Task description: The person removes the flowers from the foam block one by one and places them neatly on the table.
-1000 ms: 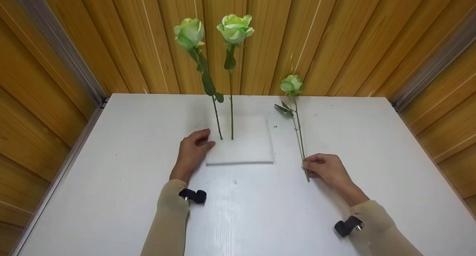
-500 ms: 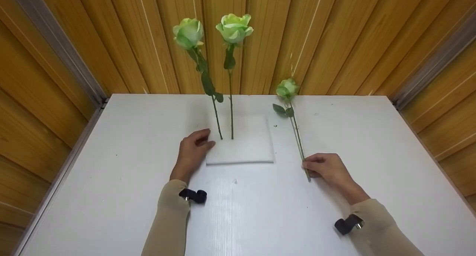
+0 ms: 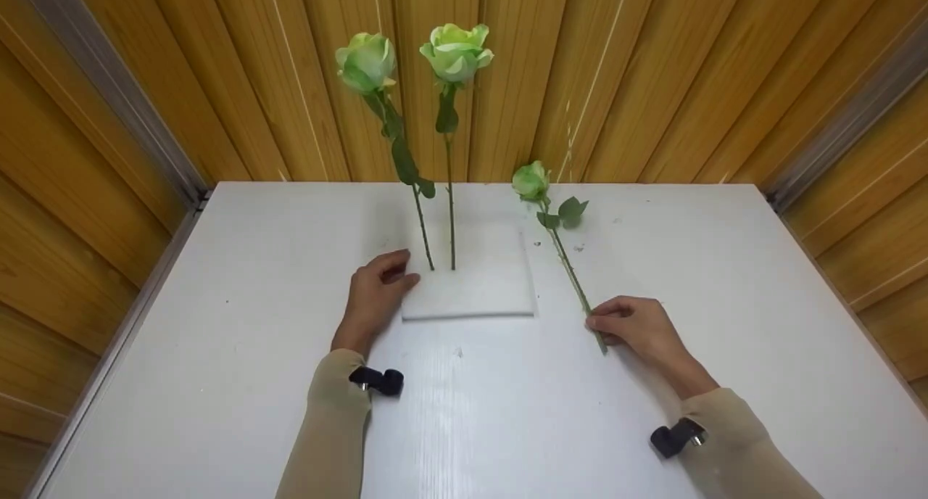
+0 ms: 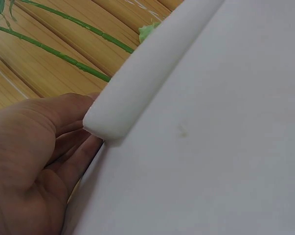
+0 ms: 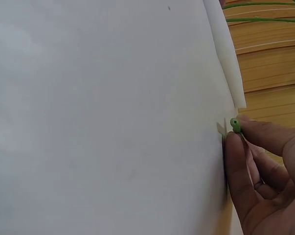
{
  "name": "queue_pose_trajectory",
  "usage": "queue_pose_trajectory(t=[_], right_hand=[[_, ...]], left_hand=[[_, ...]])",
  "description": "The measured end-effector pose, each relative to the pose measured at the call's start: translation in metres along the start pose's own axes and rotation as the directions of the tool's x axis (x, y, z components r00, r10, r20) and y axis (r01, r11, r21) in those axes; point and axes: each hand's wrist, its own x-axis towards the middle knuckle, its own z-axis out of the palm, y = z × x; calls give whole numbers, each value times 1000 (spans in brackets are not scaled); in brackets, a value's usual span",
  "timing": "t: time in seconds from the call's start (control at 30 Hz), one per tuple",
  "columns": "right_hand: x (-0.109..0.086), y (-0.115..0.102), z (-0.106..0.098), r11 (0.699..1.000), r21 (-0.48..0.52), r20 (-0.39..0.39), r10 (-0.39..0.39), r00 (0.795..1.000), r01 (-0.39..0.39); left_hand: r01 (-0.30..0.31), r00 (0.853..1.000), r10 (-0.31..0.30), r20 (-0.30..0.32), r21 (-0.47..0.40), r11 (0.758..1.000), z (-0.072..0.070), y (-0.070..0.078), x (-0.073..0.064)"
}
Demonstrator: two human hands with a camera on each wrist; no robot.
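Observation:
Two pale green roses, a left one [image 3: 366, 64] and a right one [image 3: 457, 53], stand with their stem bottoms in a flat white foam block [image 3: 486, 292]. At the block's left edge rests my left hand [image 3: 373, 296], fingers and thumb loosely bent and touching its side; the left wrist view shows them against the foam's corner [image 4: 132, 83]. My right hand [image 3: 641, 332] pinches a third green rose [image 3: 531, 181] low on its stem, between thumb and fingers. That rose slants to the upper left, right of the block. Its cut stem end [image 5: 235, 125] pokes out of the fingers in the right wrist view.
The white table [image 3: 239, 383] carries the block and bears a few small dark marks. Behind it rises a wood-patterned panel wall [image 3: 652, 85], with more panels at both sides. A small black camera [image 3: 377, 381] is strapped to each wrist.
The third rose's bloom has swung left and slightly down, and its leaves have turned from the stem's left side to its right. My left hand and the two standing roses keep their places.

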Motion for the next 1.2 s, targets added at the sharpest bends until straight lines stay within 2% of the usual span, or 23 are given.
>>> queue_pose_trajectory(t=[0.2,0.53,0.9,1.03,1.2], right_hand=[[-2,-2,2,1000,16,-9,10,1000,-10],[-4,-2,6,1000,14,-34,4,999,-4],[-1,-6,4,996,79,-47,-27,999,30],[1,-11,4,992,111,-62,-50,997,57],[5,-23,7,985,104,-86,-127,988,136]], left_hand=[[-28,1000,28,-4,2,1000,1,-1,1],[-8,1000,8,-10,-1,1000,0,0,1],[7,1000,-7,3,7,1000,0,0,0],[20,1000,-21,8,7,1000,0,1,-1],[20,1000,-20,1,0,1000,0,2,-1]])
